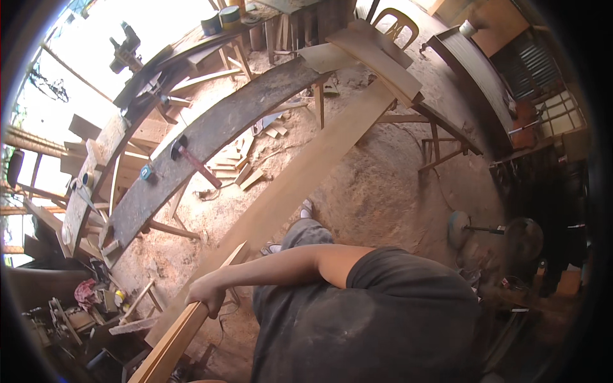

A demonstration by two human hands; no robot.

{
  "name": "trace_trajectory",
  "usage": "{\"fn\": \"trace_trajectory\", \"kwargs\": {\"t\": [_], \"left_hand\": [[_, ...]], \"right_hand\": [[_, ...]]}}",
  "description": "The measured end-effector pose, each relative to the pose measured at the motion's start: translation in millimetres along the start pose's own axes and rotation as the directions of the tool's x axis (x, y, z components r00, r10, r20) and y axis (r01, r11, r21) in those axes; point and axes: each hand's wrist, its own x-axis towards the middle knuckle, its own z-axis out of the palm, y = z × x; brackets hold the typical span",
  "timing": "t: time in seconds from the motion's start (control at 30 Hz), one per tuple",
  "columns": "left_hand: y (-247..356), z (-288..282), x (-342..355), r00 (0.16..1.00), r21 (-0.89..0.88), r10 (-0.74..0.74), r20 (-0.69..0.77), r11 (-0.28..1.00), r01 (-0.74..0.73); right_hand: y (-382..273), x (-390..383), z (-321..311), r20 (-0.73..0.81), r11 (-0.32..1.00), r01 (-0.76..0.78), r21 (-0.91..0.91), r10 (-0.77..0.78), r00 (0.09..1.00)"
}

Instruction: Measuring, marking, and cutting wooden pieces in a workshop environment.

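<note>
My right arm reaches across my body to the left, and its hand is closed round a bundle of narrow wooden strips. The strips slant from the lower edge up past my fist, where their pale ends show. Beyond and partly beneath them runs a long, wide wooden board, its far end under shorter boards. My left hand is out of sight; only a sliver of skin shows at the bottom edge.
A dark plank bench at the left carries a hammer and a blue tape measure. Wood offcuts and a handsaw lie on the dusty floor. A fan stands at the right, a chair at the back.
</note>
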Motion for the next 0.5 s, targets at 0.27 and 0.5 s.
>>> {"fn": "trace_trajectory", "kwargs": {"t": [0.27,0.5], "left_hand": [[-105,62,15,0.874,-0.082,0.247,-0.418,0.948,-0.308],[-222,89,-32,0.717,-0.038,0.104,-0.69,0.983,-0.178]], "right_hand": [[-34,-148,-104,-0.104,0.946,-0.243,-0.214,0.225,0.969],[-54,-326,-174,-0.162,0.908,-0.407,0.103,0.419,0.893]]}}
